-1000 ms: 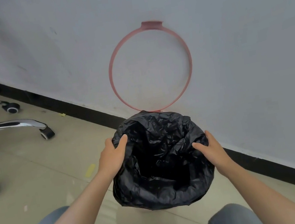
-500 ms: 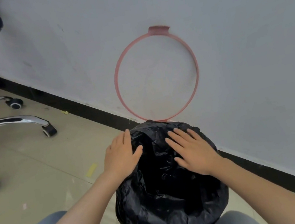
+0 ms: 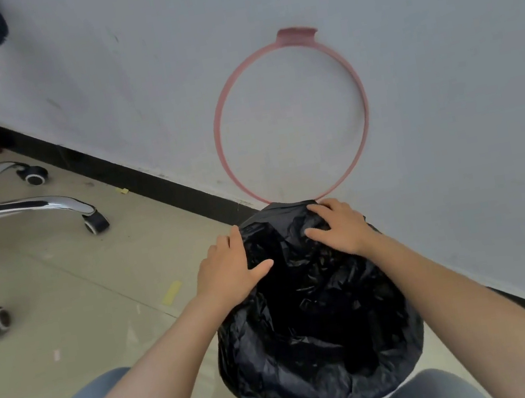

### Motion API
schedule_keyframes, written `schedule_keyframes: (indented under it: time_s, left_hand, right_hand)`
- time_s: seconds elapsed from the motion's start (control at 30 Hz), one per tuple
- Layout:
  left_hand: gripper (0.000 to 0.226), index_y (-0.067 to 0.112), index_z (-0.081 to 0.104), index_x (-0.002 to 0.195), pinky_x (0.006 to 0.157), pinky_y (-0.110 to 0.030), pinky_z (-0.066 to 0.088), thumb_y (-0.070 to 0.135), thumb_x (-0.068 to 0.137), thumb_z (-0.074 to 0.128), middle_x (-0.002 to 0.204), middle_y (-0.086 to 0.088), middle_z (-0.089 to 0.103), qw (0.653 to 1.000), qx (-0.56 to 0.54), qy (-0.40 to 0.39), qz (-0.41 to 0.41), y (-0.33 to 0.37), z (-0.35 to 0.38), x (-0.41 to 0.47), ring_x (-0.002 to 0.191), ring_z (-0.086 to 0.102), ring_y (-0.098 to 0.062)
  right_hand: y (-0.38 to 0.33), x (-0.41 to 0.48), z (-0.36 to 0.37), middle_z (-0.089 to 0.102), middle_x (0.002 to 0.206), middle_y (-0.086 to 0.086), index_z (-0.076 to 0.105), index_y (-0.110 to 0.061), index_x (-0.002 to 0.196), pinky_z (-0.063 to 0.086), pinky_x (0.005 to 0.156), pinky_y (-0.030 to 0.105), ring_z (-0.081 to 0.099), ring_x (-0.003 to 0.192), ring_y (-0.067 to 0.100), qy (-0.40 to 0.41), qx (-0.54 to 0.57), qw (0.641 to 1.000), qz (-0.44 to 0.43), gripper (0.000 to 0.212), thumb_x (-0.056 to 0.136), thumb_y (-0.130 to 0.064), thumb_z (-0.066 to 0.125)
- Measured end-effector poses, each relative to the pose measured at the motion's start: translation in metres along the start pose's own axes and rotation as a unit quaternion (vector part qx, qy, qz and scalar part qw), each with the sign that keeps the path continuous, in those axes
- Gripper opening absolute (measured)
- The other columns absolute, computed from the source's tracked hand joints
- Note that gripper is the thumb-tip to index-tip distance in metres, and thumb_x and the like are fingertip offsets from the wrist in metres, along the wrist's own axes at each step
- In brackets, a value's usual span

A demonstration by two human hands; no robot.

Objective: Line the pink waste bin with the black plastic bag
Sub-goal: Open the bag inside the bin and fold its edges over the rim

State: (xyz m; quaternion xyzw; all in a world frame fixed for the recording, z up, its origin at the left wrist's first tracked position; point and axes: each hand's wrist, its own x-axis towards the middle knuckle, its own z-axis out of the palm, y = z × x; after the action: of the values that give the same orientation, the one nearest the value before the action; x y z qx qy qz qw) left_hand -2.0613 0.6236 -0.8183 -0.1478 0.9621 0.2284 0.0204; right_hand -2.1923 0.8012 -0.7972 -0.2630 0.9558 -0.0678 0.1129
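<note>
One black plastic bag (image 3: 313, 322) draped over the bin, covering it entirely; none of the bin's own wall visible beneath, so its colour cannot be confirmed here. Standing on the tiled floor (image 3: 63, 301) just beside the wall (image 3: 445, 98), between two knees in grey-blue trousers at the bottom edge. One pink ring (image 3: 291, 117), hinged upward and leaning flat against the wall, its lowest arc meeting the bag's far edge. Two bare hands on the bag's far rim: left hand (image 3: 230, 266) laid flat on the left side, fingers spread, thumb reaching inward over the plastic; right hand (image 3: 338, 224) laid palm-down on the far side, fingers apart, pressing crumpled film. Neither closed around anything. One chair base (image 3: 12, 206) to the left, three castors in view. One yellow scrap of tape (image 3: 171, 292) on the floor near the left wrist.
</note>
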Motion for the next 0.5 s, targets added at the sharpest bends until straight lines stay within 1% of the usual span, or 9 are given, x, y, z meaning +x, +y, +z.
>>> schedule_keyframes:
  time_s: [0.03, 0.1, 0.17, 0.2, 0.23, 0.3, 0.33, 0.4, 0.5]
  left_hand:
    - [0.081, 0.011, 0.014, 0.141, 0.091, -0.040, 0.046, 0.059, 0.084, 0.045, 0.136, -0.016, 0.038, 1.000, -0.014, -0.002, -0.008, 0.000, 0.000, 0.000, 0.119, 0.044, -0.032]
    - [0.078, 0.011, 0.016, 0.140, 0.089, -0.040, 0.046, 0.059, 0.085, 0.041, 0.135, -0.017, 0.040, 0.999, -0.034, 0.000, -0.019, -0.001, 0.001, 0.000, 0.117, 0.045, -0.032]
    - [0.075, 0.010, 0.018, 0.140, 0.089, -0.041, 0.044, 0.059, 0.086, 0.037, 0.135, -0.017, 0.040, 0.999, -0.030, 0.003, -0.021, -0.001, 0.002, 0.001, 0.117, 0.045, -0.033]
    - [0.073, 0.010, 0.019, 0.139, 0.089, -0.041, 0.043, 0.058, 0.087, 0.036, 0.134, -0.017, 0.040, 0.999, -0.029, 0.006, -0.021, -0.001, 0.003, 0.001, 0.116, 0.044, -0.034]
    - [0.071, 0.010, 0.020, 0.138, 0.089, -0.041, 0.043, 0.057, 0.088, 0.034, 0.134, -0.017, 0.040, 0.999, -0.031, 0.007, -0.022, -0.001, 0.003, 0.002, 0.115, 0.045, -0.034]
    - [0.068, 0.009, 0.022, 0.137, 0.087, -0.041, 0.043, 0.056, 0.089, 0.032, 0.133, -0.018, 0.041, 0.999, -0.029, 0.007, -0.022, -0.001, 0.003, 0.002, 0.113, 0.045, -0.035]
    - [0.068, 0.009, 0.022, 0.137, 0.086, -0.041, 0.043, 0.056, 0.089, 0.031, 0.133, -0.018, 0.041, 0.999, -0.023, 0.005, -0.022, -0.001, 0.003, 0.002, 0.113, 0.046, -0.035]
    - [0.068, 0.009, 0.020, 0.138, 0.086, -0.041, 0.043, 0.055, 0.090, 0.030, 0.134, -0.017, 0.040, 1.000, -0.016, 0.002, -0.023, -0.001, 0.002, 0.001, 0.113, 0.045, -0.035]
    - [0.067, 0.009, 0.020, 0.138, 0.086, -0.041, 0.043, 0.055, 0.090, 0.029, 0.134, -0.018, 0.040, 1.000, -0.012, -0.001, -0.021, 0.000, 0.001, 0.001, 0.113, 0.045, -0.035]
  right_hand:
    - [0.000, -0.003, -0.008, 0.027, 0.150, 0.010, 0.034, -0.020, 0.139, 0.020, 0.113, 0.043, 0.021, 0.138, 0.027, 0.006, 0.008, 1.000, -0.013, 0.057, 0.089, -0.044, 0.047]
    - [-0.002, -0.017, -0.017, 0.037, 0.145, 0.016, 0.046, -0.013, 0.131, 0.024, 0.112, 0.045, 0.029, 0.137, 0.031, 0.088, -0.091, 0.986, -0.112, 0.049, 0.089, -0.038, 0.050]
    - [-0.003, -0.036, -0.017, 0.055, 0.131, 0.017, 0.059, -0.013, 0.116, 0.037, 0.104, 0.050, 0.046, 0.126, 0.036, 0.149, -0.234, 0.919, -0.279, 0.045, 0.079, -0.038, 0.059]
    - [-0.003, -0.045, -0.013, 0.057, 0.130, 0.014, 0.061, -0.017, 0.114, 0.037, 0.103, 0.052, 0.047, 0.127, 0.034, 0.118, -0.300, 0.878, -0.354, 0.047, 0.074, -0.042, 0.060]
    - [-0.001, -0.053, -0.009, 0.051, 0.138, 0.012, 0.057, -0.020, 0.120, 0.025, 0.110, 0.054, 0.036, 0.134, 0.033, 0.033, -0.349, 0.852, -0.388, 0.052, 0.076, -0.047, 0.057]
    - [0.008, -0.060, -0.001, 0.022, 0.154, 0.008, 0.034, -0.022, 0.138, -0.011, 0.112, 0.054, -0.001, 0.144, 0.028, -0.182, -0.404, 0.837, -0.321, 0.064, 0.085, -0.057, 0.040]
    - [0.015, -0.059, 0.004, 0.012, 0.157, 0.006, 0.023, -0.023, 0.143, -0.020, 0.109, 0.053, -0.011, 0.143, 0.026, -0.241, -0.435, 0.826, -0.264, 0.068, 0.087, -0.061, 0.032]
    - [0.022, -0.055, 0.013, 0.003, 0.158, 0.005, 0.011, -0.026, 0.145, -0.022, 0.109, 0.053, -0.017, 0.142, 0.025, -0.286, -0.514, 0.785, -0.194, 0.072, 0.086, -0.068, 0.021]
    - [0.024, -0.053, 0.027, -0.002, 0.158, 0.007, 0.008, -0.030, 0.144, -0.019, 0.111, 0.054, -0.017, 0.142, 0.026, -0.315, -0.579, 0.740, -0.134, 0.075, 0.084, -0.072, 0.015]
